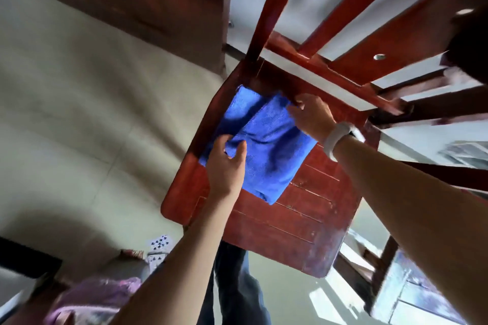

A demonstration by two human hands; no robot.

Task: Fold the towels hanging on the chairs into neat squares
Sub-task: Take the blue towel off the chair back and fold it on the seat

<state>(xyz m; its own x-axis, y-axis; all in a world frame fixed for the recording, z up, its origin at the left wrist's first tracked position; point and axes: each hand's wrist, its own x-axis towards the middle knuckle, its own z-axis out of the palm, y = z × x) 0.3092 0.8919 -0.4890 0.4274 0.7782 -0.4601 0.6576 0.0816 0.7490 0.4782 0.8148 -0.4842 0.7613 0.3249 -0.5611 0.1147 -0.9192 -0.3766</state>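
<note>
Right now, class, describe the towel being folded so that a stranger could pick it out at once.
Find the red-brown wooden chair in the middle of the view. On the far left part of its seat lies the towel, with the left hand and the right hand on it. It is the only bright blue thing there, folded with a ridge across it.

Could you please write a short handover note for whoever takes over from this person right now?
Left hand: on the near left part of the blue towel, fingers bent over the cloth; whether it grips is unclear.
Right hand: at the towel's far right corner, fingers at its edge, white band on the wrist.
Towel: lies folded on the seat of the red wooden chair, a crease running along it, roughly rectangular.
Done: towel is off the chair back and partly folded.
Left: fold it down to a neat square; other towels are not in view.
</note>
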